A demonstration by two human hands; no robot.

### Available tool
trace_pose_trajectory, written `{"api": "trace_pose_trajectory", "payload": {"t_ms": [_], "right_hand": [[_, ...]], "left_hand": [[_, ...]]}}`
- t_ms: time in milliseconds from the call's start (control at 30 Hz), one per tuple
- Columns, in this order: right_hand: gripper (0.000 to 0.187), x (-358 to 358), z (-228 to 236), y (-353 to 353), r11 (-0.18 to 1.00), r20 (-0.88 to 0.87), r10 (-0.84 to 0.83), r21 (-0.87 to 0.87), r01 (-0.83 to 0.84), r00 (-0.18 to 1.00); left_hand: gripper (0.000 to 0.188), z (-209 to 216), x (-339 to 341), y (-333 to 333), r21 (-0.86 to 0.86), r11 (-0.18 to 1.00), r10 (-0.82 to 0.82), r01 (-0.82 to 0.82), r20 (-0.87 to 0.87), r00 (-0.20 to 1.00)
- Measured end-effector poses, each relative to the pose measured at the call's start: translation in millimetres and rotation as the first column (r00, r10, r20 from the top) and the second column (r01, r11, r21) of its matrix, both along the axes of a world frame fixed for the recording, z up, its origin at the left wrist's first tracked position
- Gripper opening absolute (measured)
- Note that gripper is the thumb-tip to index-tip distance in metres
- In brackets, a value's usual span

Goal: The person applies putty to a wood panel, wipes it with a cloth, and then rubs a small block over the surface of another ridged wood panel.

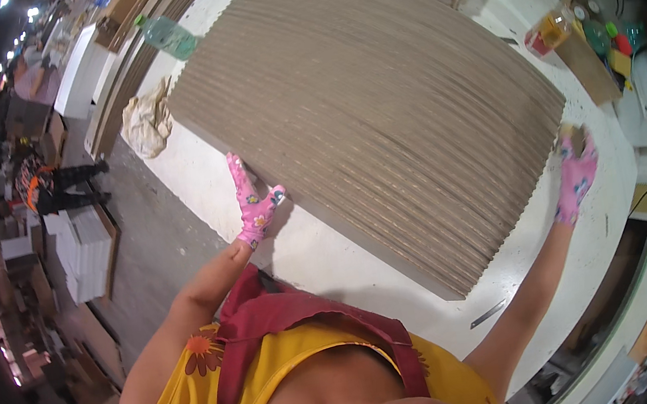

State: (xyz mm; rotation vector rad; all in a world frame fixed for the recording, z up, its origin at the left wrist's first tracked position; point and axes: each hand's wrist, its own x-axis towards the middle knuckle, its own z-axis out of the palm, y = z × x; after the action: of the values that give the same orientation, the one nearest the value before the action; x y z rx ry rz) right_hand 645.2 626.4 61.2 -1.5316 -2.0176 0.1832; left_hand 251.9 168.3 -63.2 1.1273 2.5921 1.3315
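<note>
A wide set of long grey-brown strips (pixel 358 93) lies side by side on the white table, its ends making a jagged edge. My left hand (pixel 258 208), in a pink flowered glove, is at the near left edge of the strips. Its thumb and fingers are spread, and it holds nothing. Past the right ends of the strips is my right hand (pixel 577 179), in a matching glove and slightly blurred. Its fingers are bent round a small tan piece (pixel 571 131), whose kind I cannot make out.
The white table (pixel 329 250) carries a crumpled cloth (pixel 147 123) and a green-capped plastic bottle (pixel 167 37) at the left. A flat metal tool (pixel 488 312) lies near my right forearm. Bottles and a cardboard box (pixel 588 68) stand far right. Another person (pixel 55 186) is off to the left.
</note>
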Motion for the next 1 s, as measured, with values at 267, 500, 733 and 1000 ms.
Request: {"api": "trace_pose_trajectory", "payload": {"t_ms": [267,500,733,1000], "right_hand": [[0.055,-66,25,-201,0.974,-0.073,0.226,0.023,-0.225,0.971],[0.055,-152,-5,-333,0.941,-0.616,0.005,-0.264,-0.212,0.787],[0.061,-205,-29,-386,0.845,-0.623,0.138,-0.331,-0.420,0.770],[0.060,-325,11,-378,0.838,-0.240,0.481,-0.154,-0.523,0.843]], "left_hand": [[0.105,6,4,-6,0.036,0.999,0.031,-0.033,0.061,0.998],[0.093,2,-6,-11,0.117,0.992,-0.056,0.050,0.051,0.997],[0.093,17,-83,-55,0.165,0.979,0.102,-0.122,0.122,0.987],[0.114,-4,-257,-56,-0.113,0.987,0.123,-0.114,0.073,0.990]]}}
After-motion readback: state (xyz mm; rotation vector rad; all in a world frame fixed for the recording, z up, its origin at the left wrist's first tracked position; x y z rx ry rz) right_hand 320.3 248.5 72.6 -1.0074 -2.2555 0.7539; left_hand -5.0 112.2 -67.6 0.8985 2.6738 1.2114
